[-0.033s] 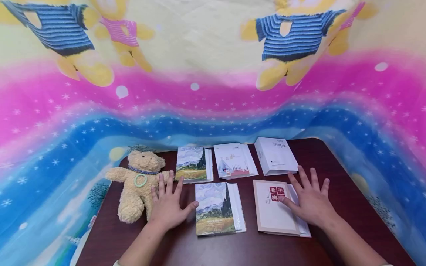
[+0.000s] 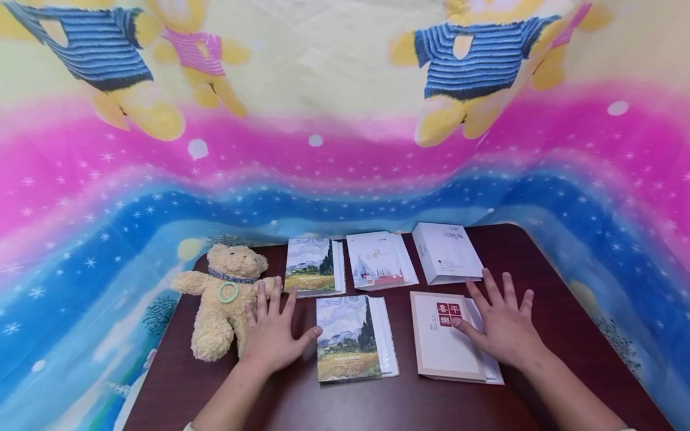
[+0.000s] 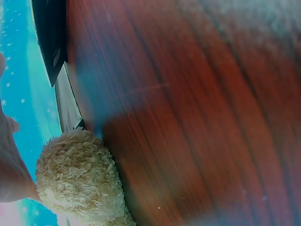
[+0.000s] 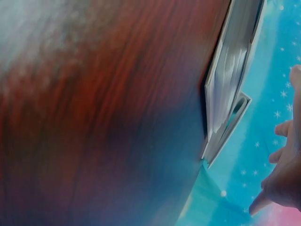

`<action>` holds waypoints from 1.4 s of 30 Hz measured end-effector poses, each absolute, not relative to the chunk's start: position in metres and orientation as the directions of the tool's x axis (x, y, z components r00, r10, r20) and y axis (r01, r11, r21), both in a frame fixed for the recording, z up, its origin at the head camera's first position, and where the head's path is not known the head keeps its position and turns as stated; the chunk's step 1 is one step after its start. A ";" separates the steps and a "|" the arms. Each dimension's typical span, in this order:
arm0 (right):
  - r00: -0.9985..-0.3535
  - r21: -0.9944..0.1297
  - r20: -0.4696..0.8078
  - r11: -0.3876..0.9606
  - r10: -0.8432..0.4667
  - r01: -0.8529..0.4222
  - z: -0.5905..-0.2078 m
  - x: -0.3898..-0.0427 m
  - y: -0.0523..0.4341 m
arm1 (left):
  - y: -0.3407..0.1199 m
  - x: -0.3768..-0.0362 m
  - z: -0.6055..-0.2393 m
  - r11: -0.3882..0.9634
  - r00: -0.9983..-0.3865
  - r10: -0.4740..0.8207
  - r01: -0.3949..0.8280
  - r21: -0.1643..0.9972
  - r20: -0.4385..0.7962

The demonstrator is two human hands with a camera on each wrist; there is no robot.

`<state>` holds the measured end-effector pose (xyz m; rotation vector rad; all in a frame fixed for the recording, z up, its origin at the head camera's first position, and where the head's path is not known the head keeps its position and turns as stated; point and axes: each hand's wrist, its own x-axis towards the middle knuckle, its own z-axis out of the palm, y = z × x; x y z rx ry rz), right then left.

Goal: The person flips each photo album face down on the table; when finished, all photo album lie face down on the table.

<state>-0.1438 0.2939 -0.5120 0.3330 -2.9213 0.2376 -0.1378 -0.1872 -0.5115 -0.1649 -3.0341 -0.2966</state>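
Note:
My left hand [image 2: 275, 341], fingers spread and holding nothing, hovers between a teddy bear [image 2: 212, 317] and a photo album with a painted landscape cover [image 2: 345, 341]. Its thumb tip comes right to that album's left edge. With fingers likewise spread, my right hand [image 2: 507, 329] overlaps the right side of a cream-bordered album with red character squares [image 2: 444, 353]. In the left wrist view the bear's furry leg [image 3: 80, 174] appears beside the left hand [image 3: 14, 165]. The right wrist view shows the right hand [image 4: 287, 174] past an album's page edges [image 4: 225, 94].
Behind stand a second landscape album [image 2: 308, 266], a white album with a tent picture [image 2: 377, 263] and a plain white one [image 2: 450, 254]. The bear wears a blue collar and a green ring [image 2: 227, 293]. A printed cloth [image 2: 345, 161] surrounds the dark wooden table [image 2: 366, 413].

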 end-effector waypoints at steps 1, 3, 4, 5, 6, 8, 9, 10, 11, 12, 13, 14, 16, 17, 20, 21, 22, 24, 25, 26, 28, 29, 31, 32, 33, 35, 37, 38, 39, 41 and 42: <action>-0.957 -0.137 0.206 0.962 -0.206 -0.236 -0.512 -0.144 0.294 | -0.187 -0.138 -0.512 0.976 -0.990 0.097 0.114 0.186 0.101; -0.957 -0.135 0.206 0.962 -0.206 -0.236 -0.512 -0.143 0.294 | -0.187 -0.137 -0.511 0.976 -0.991 0.091 0.109 0.189 0.101; -0.957 -0.132 0.206 0.963 -0.205 -0.235 -0.513 -0.143 0.294 | -0.186 -0.137 -0.511 0.977 -0.991 0.086 0.104 0.187 0.103; -0.957 -0.125 0.204 0.964 -0.205 -0.234 -0.513 -0.143 0.294 | -0.186 -0.137 -0.511 0.977 -0.991 0.083 0.102 0.186 0.105; -0.958 -0.119 0.202 0.966 -0.205 -0.232 -0.513 -0.143 0.294 | -0.185 -0.136 -0.511 0.979 -0.991 0.079 0.097 0.180 0.104; -0.959 -0.104 0.196 0.968 -0.207 -0.230 -0.513 -0.143 0.294 | -0.184 -0.136 -0.510 0.982 -0.993 0.070 0.085 0.167 0.094; -0.959 -0.095 0.195 0.969 -0.207 -0.228 -0.513 -0.143 0.294 | -0.184 -0.136 -0.510 0.985 -0.994 0.067 0.080 0.155 0.090; -0.959 -0.086 0.192 0.970 -0.208 -0.227 -0.513 -0.142 0.294 | -0.184 -0.136 -0.509 0.987 -0.994 0.065 0.077 0.141 0.088; -0.960 -0.078 0.188 0.971 -0.208 -0.226 -0.513 -0.143 0.293 | -0.183 -0.135 -0.508 0.989 -0.994 0.064 0.074 0.131 0.084; -0.960 -0.073 0.185 0.972 -0.208 -0.225 -0.513 -0.143 0.293 | -0.183 -0.135 -0.508 0.990 -0.995 0.059 0.068 0.121 0.077; -0.961 -0.065 0.185 0.973 -0.207 -0.222 -0.512 -0.143 0.293 | -0.182 -0.135 -0.507 0.991 -0.996 0.057 0.065 0.116 0.073; -0.961 -0.058 0.185 0.974 -0.205 -0.219 -0.512 -0.142 0.293 | -0.181 -0.134 -0.506 0.992 -0.996 0.055 0.063 0.111 0.072; -0.961 -0.049 0.188 0.976 -0.201 -0.213 -0.510 -0.143 0.293 | -0.180 -0.133 -0.504 0.992 -0.996 0.052 0.059 0.110 0.069; -0.962 -0.044 0.189 0.977 -0.198 -0.210 -0.509 -0.143 0.293 | -0.180 -0.133 -0.504 0.992 -0.997 0.050 0.057 0.110 0.067; -0.961 -0.033 0.195 0.978 -0.195 -0.205 -0.507 -0.143 0.293 | -0.179 -0.132 -0.504 0.993 -0.997 0.050 0.056 0.100 0.063; -0.961 -0.031 0.197 0.978 -0.195 -0.205 -0.507 -0.143 0.293 | -0.178 -0.132 -0.504 0.994 -0.997 0.050 0.056 0.095 0.060; -0.961 -0.029 0.197 0.978 -0.195 -0.205 -0.506 -0.143 0.293 | -0.178 -0.132 -0.504 0.994 -0.997 0.052 0.057 0.088 0.061; -0.961 -0.029 0.195 0.979 -0.195 -0.204 -0.506 -0.141 0.293 | -0.178 -0.131 -0.505 0.995 -0.997 0.052 0.057 0.079 0.057; -0.962 -0.026 0.192 0.979 -0.194 -0.203 -0.506 -0.140 0.294 | -0.177 -0.130 -0.506 0.996 -0.997 0.052 0.056 0.075 0.055; -0.963 -0.023 0.190 0.979 -0.192 -0.200 -0.506 -0.139 0.294 | -0.177 -0.129 -0.506 0.996 -0.997 0.054 0.057 0.074 0.053; -0.963 -0.015 0.190 0.980 -0.190 -0.196 -0.506 -0.138 0.296 | -0.176 -0.129 -0.506 0.996 -0.997 0.057 0.061 0.070 0.051; -0.964 -0.009 0.189 0.981 -0.189 -0.194 -0.506 -0.137 0.297 | -0.176 -0.129 -0.506 0.996 -0.997 0.056 0.060 0.066 0.047; -0.964 -0.002 0.188 0.981 -0.191 -0.194 -0.507 -0.137 0.298 | -0.176 -0.128 -0.505 0.997 -0.997 0.058 0.060 0.055 0.045; -0.964 -0.003 0.186 0.981 -0.192 -0.196 -0.508 -0.136 0.298 | -0.175 -0.128 -0.505 0.997 -0.998 0.057 0.059 0.050 0.041; -0.963 -0.005 0.184 0.980 -0.195 -0.200 -0.508 -0.136 0.298 | -0.175 -0.128 -0.505 0.997 -0.998 0.056 0.058 0.044 0.038; -0.963 -0.016 0.180 0.978 -0.201 -0.207 -0.509 -0.135 0.298 | -0.174 -0.129 -0.504 0.997 -0.998 0.059 0.061 0.041 0.035; -0.963 -0.027 0.173 0.977 -0.206 -0.214 -0.509 -0.135 0.298 | -0.172 -0.130 -0.503 0.996 -0.997 0.070 0.072 0.051 0.034; -0.963 -0.032 0.170 0.976 -0.207 -0.215 -0.508 -0.135 0.298 | -0.171 -0.131 -0.503 0.995 -0.997 0.077 0.078 0.061 0.029; -0.964 -0.038 0.166 0.976 -0.207 -0.216 -0.508 -0.135 0.298 | -0.170 -0.131 -0.502 0.994 -0.996 0.085 0.086 0.073 0.021; -0.966 -0.052 0.153 0.974 -0.209 -0.219 -0.506 -0.134 0.297 | -0.166 -0.131 -0.500 0.989 -0.995 0.104 0.103 0.104 -0.003; -0.967 -0.063 0.145 0.974 -0.209 -0.219 -0.506 -0.134 0.297 | -0.164 -0.131 -0.499 0.987 -0.994 0.111 0.109 0.119 -0.013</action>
